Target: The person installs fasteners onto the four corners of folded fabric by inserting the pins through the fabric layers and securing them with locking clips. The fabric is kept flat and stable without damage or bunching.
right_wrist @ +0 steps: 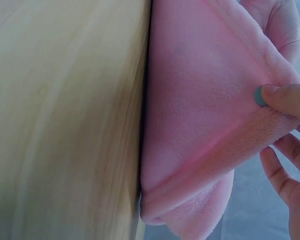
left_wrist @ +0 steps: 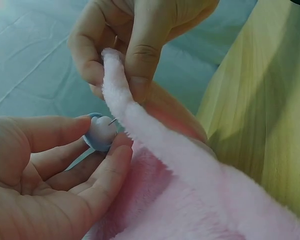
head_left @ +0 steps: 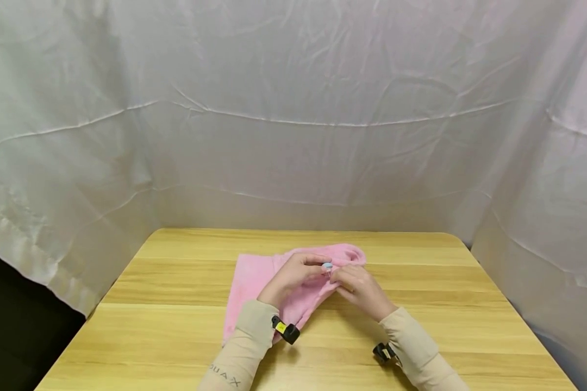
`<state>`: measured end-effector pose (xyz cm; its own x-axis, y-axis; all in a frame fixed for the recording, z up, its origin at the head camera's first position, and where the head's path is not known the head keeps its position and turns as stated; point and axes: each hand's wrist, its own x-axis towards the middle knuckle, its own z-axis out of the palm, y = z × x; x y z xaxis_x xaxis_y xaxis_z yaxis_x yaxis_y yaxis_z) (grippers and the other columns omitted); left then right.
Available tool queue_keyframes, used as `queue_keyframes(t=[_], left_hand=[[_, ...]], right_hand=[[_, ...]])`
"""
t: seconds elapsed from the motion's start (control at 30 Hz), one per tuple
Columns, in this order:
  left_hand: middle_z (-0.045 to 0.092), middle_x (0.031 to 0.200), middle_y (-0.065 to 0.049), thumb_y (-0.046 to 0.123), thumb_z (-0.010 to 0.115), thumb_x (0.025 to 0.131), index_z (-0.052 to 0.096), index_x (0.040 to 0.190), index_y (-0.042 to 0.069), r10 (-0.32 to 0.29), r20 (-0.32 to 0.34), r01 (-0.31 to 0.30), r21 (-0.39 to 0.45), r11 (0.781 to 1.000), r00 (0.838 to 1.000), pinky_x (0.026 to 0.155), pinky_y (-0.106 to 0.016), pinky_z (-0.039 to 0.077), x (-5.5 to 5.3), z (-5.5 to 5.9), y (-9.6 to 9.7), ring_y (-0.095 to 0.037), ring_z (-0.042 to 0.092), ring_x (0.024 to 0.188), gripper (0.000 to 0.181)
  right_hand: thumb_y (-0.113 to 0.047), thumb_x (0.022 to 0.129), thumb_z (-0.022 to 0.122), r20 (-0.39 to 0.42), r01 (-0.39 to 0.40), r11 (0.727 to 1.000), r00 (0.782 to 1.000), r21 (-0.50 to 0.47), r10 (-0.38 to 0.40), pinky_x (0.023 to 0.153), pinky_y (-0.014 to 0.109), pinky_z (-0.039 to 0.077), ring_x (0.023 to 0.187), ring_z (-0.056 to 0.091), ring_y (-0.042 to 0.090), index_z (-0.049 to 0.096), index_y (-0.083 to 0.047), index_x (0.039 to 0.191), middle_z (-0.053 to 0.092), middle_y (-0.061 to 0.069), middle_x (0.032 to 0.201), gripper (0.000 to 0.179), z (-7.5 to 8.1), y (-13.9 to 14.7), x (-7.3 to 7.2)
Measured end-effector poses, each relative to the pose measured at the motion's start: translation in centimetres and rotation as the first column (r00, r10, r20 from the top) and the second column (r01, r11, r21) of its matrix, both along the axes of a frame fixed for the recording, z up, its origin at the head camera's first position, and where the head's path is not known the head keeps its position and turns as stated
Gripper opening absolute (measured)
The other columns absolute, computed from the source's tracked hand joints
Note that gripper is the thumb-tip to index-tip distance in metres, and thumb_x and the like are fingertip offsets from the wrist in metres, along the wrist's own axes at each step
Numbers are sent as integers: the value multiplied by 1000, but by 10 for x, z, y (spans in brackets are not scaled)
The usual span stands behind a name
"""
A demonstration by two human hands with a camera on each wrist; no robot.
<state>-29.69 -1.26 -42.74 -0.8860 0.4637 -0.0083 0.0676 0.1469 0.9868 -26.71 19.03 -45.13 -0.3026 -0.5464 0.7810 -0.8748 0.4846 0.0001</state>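
Note:
My left hand [left_wrist: 55,170] pinches a small round blue-and-white fastener [left_wrist: 101,132] between thumb and fingers. A thin metal pin [left_wrist: 113,121] shows between its white middle and the pink cloth; which piece the pin belongs to I cannot tell. Thumb and fingers of my right hand [head_left: 359,288] grip the edge of the fluffy pink fleece cloth [head_left: 254,277], lifting that edge off the table. In the right wrist view, a teal disc [right_wrist: 260,96] shows against the cloth at the right thumb's tip. Whether it is a separate piece from the fastener is unclear.
The cloth lies on a wooden table [head_left: 176,326], its far right corner bunched into a fold. A pale grey curtain [head_left: 293,163] hangs behind the table and along both sides. Black wrist cameras [head_left: 286,330] sit on both beige sleeves.

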Motion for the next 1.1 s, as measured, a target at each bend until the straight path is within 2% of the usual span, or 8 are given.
queue_keyframes(t=[0.2, 0.4, 0.5, 0.67, 0.73, 0.83, 1.1], left_hand=[[71, 118, -9, 14, 69, 89, 69, 120, 8, -25, -29, 24, -16, 1000, 999, 93, -31, 53, 0, 0, 1, -15, 66, 105, 31], [71, 117, -8, 15, 70, 88, 70, 117, 7, -28, -61, 26, -33, 999, 998, 92, -26, 51, 2, 0, 4, -13, 64, 106, 30], [71, 117, -10, 13, 71, 88, 70, 115, 5, -37, -33, 36, -15, 999, 999, 90, -26, 53, 3, -1, 6, -13, 67, 101, 29], [71, 115, -16, 7, 70, 87, 70, 113, 0, -64, 14, 64, 19, 998, 998, 84, -31, 58, 6, 0, 9, -16, 71, 92, 26], [70, 115, -17, 6, 69, 88, 69, 113, -2, -69, 11, 69, 23, 997, 998, 83, -32, 58, 6, 0, 9, -17, 71, 92, 26], [69, 117, -19, 4, 67, 89, 68, 114, -4, -93, 14, 93, 32, 995, 996, 85, -34, 58, 6, 0, 9, -20, 71, 95, 27], [66, 124, -19, 9, 60, 94, 63, 125, -2, -159, -3, 158, -17, 987, 987, 94, -38, 54, 5, 8, -1, -28, 69, 106, 32]], right_hand=[[-7, 67, 80, 29, 21, 1000, 999, -3, -21, 82, 35, 54, 86, 67, 17, 69, -12, 87, 72, 0, 89, 23, 0, 1, 0], [-5, 67, 80, 24, 11, 1000, 1000, -21, -10, 81, 33, 54, 86, 67, 17, 69, -12, 86, 71, 0, 88, 22, 0, 3, 0], [-4, 67, 80, 16, 2, 1000, 1000, -25, -2, 82, 33, 54, 86, 67, 18, 70, -11, 87, 71, 1, 89, 24, 0, 3, -1], [-6, 68, 80, 13, 33, 999, 999, -15, -33, 82, 33, 54, 87, 68, 18, 71, -11, 89, 71, 0, 90, 24, 0, 6, 1], [-6, 68, 80, 16, 47, 999, 999, -11, -46, 82, 33, 54, 87, 67, 18, 70, -12, 89, 71, 0, 90, 24, 0, 6, 1], [-6, 67, 80, 7, 45, 999, 999, -14, -45, 82, 34, 54, 87, 67, 18, 70, -12, 89, 71, 0, 91, 25, -1, 7, 2], [-4, 65, 80, -26, 33, 999, 999, -12, -33, 80, 33, 54, 84, 66, 17, 69, -12, 86, 70, 0, 89, 25, 0, 7, 0]])
